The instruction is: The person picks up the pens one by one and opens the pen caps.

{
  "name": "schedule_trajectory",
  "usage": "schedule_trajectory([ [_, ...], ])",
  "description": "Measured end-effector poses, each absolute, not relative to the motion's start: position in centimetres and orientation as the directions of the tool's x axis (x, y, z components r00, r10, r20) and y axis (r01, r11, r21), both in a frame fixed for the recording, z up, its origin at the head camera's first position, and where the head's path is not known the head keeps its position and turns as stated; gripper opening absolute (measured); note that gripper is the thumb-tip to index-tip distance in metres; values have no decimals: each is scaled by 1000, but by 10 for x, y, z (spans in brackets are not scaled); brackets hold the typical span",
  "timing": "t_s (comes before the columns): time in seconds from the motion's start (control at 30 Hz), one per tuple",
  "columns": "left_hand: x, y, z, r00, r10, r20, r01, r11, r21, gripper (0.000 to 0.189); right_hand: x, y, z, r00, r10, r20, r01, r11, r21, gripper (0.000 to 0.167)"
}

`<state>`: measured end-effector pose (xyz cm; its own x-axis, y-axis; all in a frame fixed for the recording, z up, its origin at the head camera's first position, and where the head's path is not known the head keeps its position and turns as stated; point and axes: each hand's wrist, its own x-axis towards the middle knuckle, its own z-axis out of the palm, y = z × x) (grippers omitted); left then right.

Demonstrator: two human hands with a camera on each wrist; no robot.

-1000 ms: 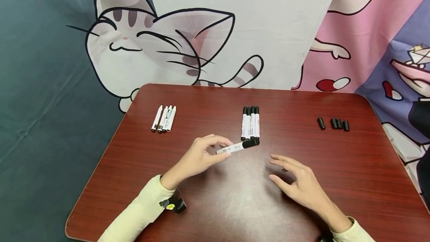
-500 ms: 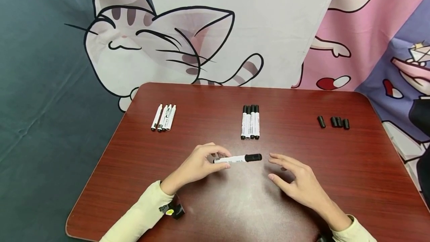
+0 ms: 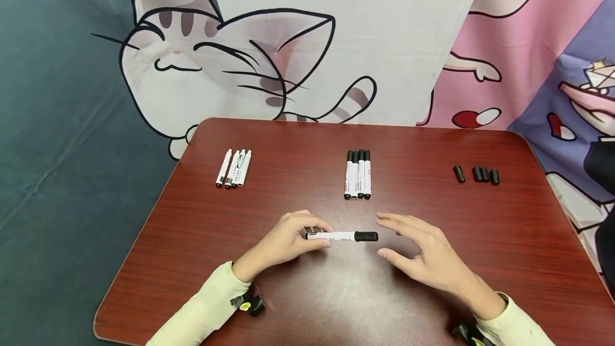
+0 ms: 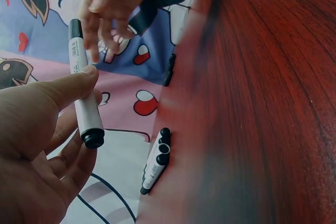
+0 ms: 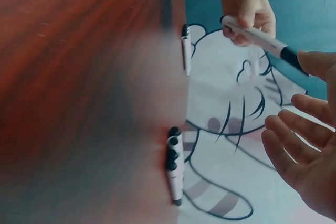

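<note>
Between thumb and fingers, my left hand (image 3: 288,238) pinches a white marker (image 3: 338,236) with its black cap on. The marker lies level above the table, its cap pointing right. In the left wrist view the marker (image 4: 86,98) shows its black end plug toward the camera. My right hand (image 3: 427,252) hovers just right of the cap, thumb and fingers spread apart, holding nothing. From the right wrist view, the marker's black cap (image 5: 294,60) appears near the right thumb; whether they touch cannot be told there, but the head view shows a gap.
On the reddish-brown table (image 3: 288,175), several capped markers (image 3: 357,175) lie side by side at the back middle. Several uncapped white markers (image 3: 234,168) lie at the back left. Several loose black caps (image 3: 480,174) sit at the back right. A printed cloth (image 3: 394,25) hangs behind.
My left hand has drawn the marker toward the body, away from the capped row, and levelled it. The right hand has shifted slightly left, its fingers spreading a little wider.
</note>
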<state>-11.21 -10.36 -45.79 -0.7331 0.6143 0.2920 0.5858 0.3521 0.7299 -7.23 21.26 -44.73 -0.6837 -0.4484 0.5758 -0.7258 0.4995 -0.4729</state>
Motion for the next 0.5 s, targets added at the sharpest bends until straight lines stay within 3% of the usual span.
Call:
schedule_trajectory([
  [0.23,-113,-101,-457,-712,629,311,626,369,687,19,-79,198,-436,-550,-523,652,-834,390,-390,46],
  [0.5,-114,-100,-456,-706,637,309,635,378,674,19,-84,189,-431,-437,-573,693,-898,320,-303,34],
])
